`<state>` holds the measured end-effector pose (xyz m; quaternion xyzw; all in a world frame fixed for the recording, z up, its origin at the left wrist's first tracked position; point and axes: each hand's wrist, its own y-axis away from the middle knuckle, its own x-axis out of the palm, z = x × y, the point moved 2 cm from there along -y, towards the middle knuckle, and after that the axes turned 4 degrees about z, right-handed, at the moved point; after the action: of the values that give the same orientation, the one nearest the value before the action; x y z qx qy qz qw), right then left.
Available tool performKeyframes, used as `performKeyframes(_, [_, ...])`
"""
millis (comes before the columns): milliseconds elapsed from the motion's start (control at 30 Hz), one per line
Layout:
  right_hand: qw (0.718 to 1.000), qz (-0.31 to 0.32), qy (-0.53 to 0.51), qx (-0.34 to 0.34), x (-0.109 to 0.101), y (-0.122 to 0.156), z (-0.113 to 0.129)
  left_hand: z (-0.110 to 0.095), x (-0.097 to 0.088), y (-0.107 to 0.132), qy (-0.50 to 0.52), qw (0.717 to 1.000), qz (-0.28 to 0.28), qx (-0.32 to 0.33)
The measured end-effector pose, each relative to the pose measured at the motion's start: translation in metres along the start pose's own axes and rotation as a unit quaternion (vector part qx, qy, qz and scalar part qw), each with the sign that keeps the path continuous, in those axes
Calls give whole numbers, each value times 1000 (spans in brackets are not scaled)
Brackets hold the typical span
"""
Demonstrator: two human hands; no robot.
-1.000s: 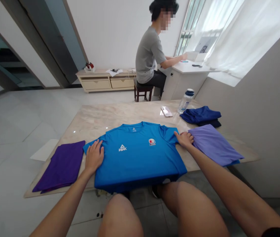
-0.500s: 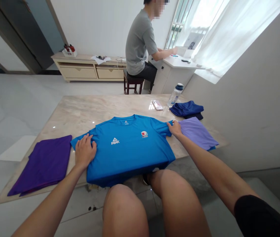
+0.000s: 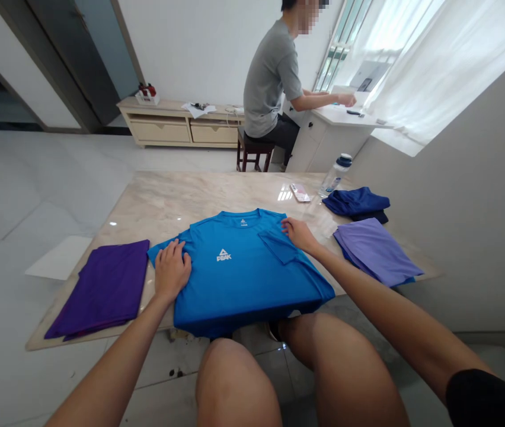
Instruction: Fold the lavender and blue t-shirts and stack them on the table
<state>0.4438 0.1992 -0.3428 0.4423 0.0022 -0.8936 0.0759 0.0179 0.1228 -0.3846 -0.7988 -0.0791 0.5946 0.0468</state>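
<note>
Shirt [image 3: 235,284] lies lengthwise near-to-far; collar [image 3: 236,219] points away.

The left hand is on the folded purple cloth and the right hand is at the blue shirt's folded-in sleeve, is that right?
No: the head view shows the left hand on the blue shirt, not the folded purple cloth. The right hand is indeed at the folded-in sleeve.

This seems a room in a home, because beyond the marble-patterned table [image 3: 172,190] stands a low cream cabinet [image 3: 172,107] with drawers [image 3: 160,131], and white curtains [image 3: 434,77] hang beyond the table's right end.
</note>
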Motion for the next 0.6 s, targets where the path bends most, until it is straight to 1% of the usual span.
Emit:
performKeyframes(33, [998,5,57,-41,9,6,-3,0,0,0,-1,1000,4,0])
performKeyframes(100, [981,29,147,-122,28,20,-13,0,0,1,-4,1000,9,-1])
performKeyframes(133, [973,36,176,-145,37,26,-18,0,0,1,-5,1000,11,0])
performKeyframes(167, [968,35,197,-151,44,31,-23,1,0,1,-6,1000,12,1])
performKeyframes(267, [965,11,234,-117,56,38,-34,3,2,0,-9,1000,17,7])
performKeyframes(367, [966,2,247,-81,60,37,-34,4,6,-1,-15,1000,22,9])
performKeyframes(500, [971,15,230,-55,57,34,-37,6,7,3,-17,999,28,21])
performKeyframes(567, [976,15,209,-61,51,35,-48,9,1,7,-9,999,31,31])
performKeyframes(600, [978,0,197,-70,47,37,-56,12,-3,10,-7,999,29,23])
